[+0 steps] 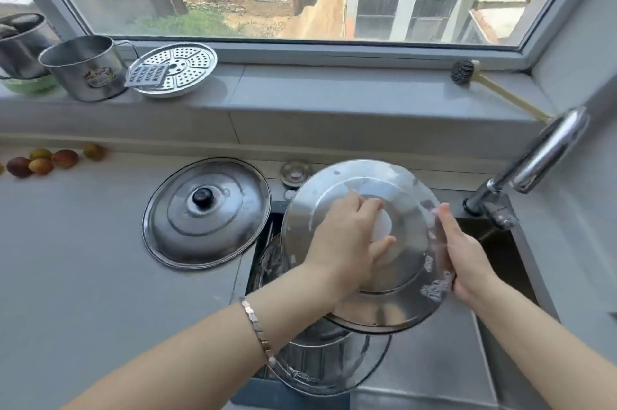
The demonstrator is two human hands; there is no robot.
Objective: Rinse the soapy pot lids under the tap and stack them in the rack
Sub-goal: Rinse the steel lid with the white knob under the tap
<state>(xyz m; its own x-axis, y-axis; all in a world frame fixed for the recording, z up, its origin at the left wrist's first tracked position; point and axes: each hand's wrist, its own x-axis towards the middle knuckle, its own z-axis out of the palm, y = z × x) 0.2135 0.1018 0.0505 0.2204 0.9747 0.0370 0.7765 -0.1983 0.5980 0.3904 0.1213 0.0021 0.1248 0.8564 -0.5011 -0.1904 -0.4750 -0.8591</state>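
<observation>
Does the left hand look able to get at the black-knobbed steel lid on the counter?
Probably not yet: the left hand grips the white knob of the round steel lid held over the sink. The steel lid with the black knob lies close on its left, nothing between.

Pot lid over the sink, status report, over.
Left hand grips lid by white knob. Right hand flat against lid's right side. Suds remain, no water stream visible. Pot directly below.
</observation>
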